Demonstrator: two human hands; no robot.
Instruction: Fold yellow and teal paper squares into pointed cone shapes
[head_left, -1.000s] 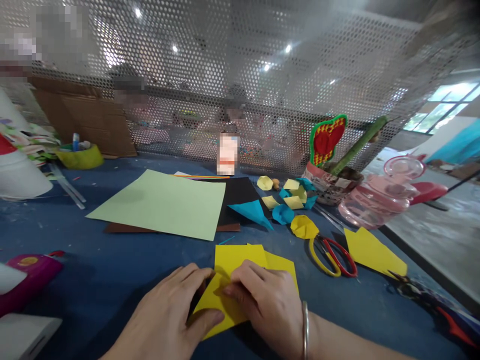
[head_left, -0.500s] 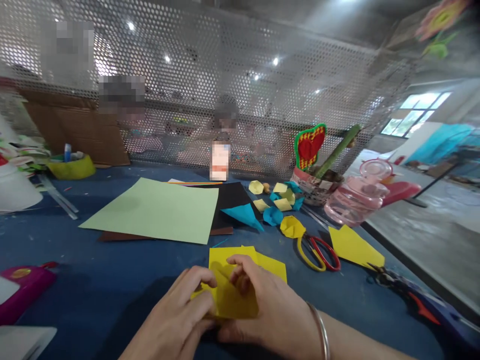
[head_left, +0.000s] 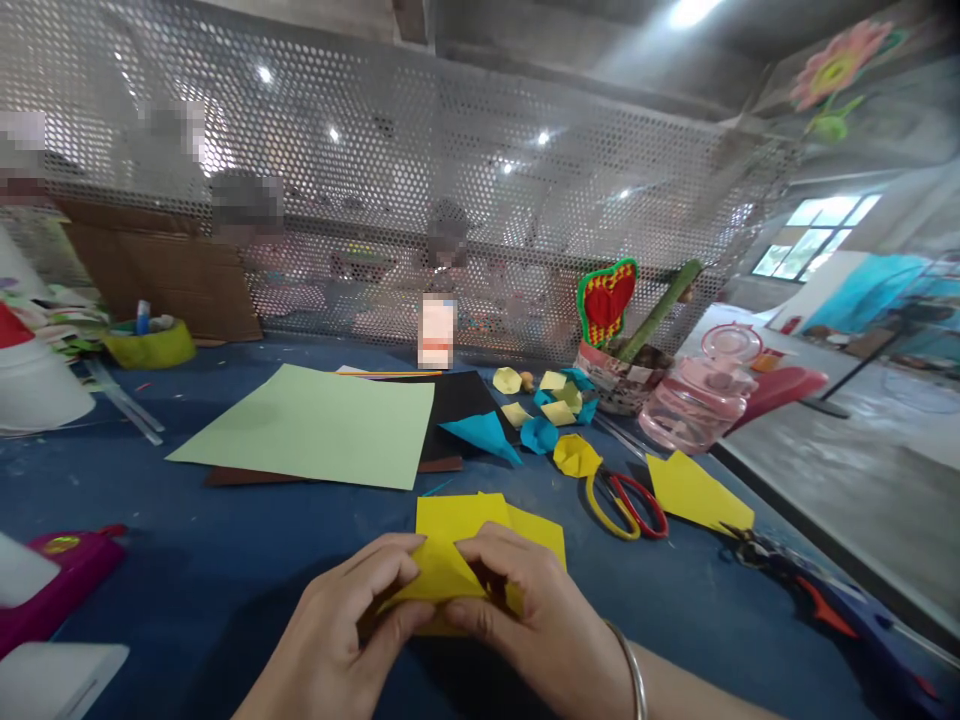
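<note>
Between my two hands is a folded piece of yellow paper (head_left: 441, 575), held near the table's front edge. My left hand (head_left: 367, 610) pinches its left side, thumb below and fingers on top. On the right side my right hand (head_left: 517, 595), with a bangle at the wrist, grips it between thumb and curled fingers. More yellow paper (head_left: 540, 530) lies flat on the table just beyond. Parts of the fold are hidden under my fingers.
Scissors (head_left: 626, 505), a cut yellow sheet (head_left: 701, 490) and pliers (head_left: 795, 570) lie to the right. Beyond are blue and yellow folded pieces (head_left: 540, 435) and a pale green sheet (head_left: 322, 425). A magenta glue gun (head_left: 75, 570) is at left; a pink bottle (head_left: 697, 400) stands right.
Both thumbs have come up onto the near edge of the yellow paper, which is now folded over toward a lower ridge. My right fingers have closed onto it. The view has shifted slightly.
</note>
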